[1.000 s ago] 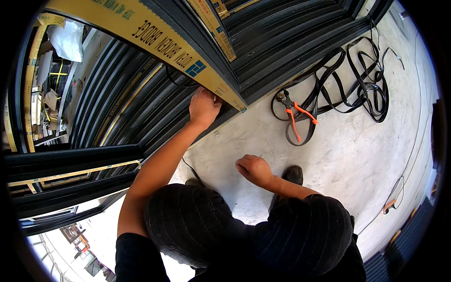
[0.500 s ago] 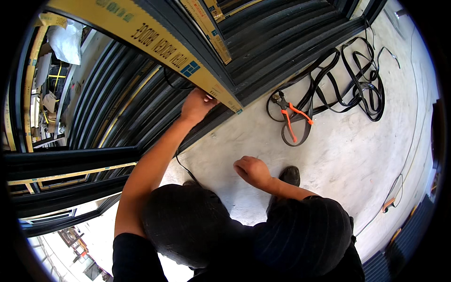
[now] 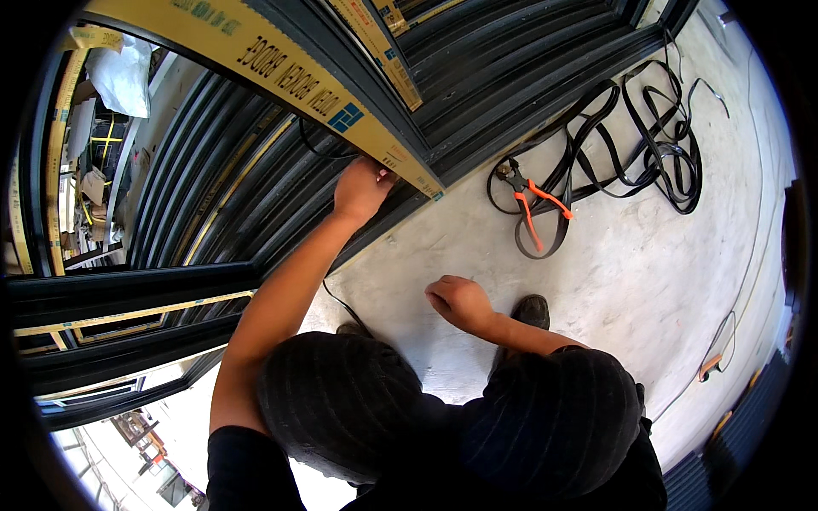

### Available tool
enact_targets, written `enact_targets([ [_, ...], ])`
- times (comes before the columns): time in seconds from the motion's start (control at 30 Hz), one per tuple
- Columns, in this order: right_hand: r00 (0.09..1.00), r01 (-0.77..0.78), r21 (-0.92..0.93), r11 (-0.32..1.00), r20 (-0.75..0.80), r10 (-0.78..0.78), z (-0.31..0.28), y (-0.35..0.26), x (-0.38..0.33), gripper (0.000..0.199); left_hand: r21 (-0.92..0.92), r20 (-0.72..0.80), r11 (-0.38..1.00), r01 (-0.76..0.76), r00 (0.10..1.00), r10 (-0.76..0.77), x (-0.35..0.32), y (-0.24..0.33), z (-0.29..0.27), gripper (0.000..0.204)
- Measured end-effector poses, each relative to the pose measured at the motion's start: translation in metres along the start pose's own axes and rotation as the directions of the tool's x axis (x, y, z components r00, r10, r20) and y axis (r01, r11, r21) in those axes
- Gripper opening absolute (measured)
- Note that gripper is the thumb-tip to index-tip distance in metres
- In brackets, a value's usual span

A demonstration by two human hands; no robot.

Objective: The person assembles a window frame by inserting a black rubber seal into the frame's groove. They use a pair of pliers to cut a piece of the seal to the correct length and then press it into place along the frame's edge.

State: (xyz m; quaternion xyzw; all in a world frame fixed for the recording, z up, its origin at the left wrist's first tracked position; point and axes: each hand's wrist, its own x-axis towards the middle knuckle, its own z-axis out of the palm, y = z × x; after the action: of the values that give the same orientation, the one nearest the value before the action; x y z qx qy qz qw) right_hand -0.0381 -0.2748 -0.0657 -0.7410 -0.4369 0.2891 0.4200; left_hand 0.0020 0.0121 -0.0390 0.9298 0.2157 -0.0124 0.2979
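Observation:
My left hand (image 3: 361, 191) reaches up beneath the lower end of a dark metal frame bar with a yellow protective film (image 3: 290, 78). Its fingers are bent closed at the bar's underside, where a thin black strip (image 3: 308, 146) curves in to them; their tips are partly hidden. Lower down, a dark strip (image 3: 345, 305) trails onto the floor beside my left forearm. My right hand (image 3: 462, 301) hovers above the floor in front of my right knee. It is curled with its back toward me, so anything inside it is hidden.
Orange-handled pliers (image 3: 540, 206) lie on the pale concrete floor (image 3: 630, 281), partly over a tangled heap of flat black strip (image 3: 607, 136). Stacked dark metal profiles (image 3: 192, 162) stand behind the frame at left. A cable with an orange connector (image 3: 710, 366) runs along the far right.
Both hands keep nearly the same pose and place. The view has shifted slightly, and the pliers and floor strips appear a little further right.

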Motion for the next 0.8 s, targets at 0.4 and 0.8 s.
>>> enact_targets([
  [0.4, 0.999, -0.036, 0.012, 0.999, 0.023, 0.036, 0.002, 0.001, -0.003, 0.008, -0.170, -0.170, 0.980, -0.107, 0.982, 0.078, -0.004, 0.000, -0.012, 0.014],
  [0.8, 0.999, -0.034, -0.030, 0.999, 0.041, 0.035, 0.011, 0.011, -0.006, 0.008, -0.182, -0.269, 0.975, -0.124, 0.960, 0.072, -0.003, 0.022, -0.043, 0.016],
])
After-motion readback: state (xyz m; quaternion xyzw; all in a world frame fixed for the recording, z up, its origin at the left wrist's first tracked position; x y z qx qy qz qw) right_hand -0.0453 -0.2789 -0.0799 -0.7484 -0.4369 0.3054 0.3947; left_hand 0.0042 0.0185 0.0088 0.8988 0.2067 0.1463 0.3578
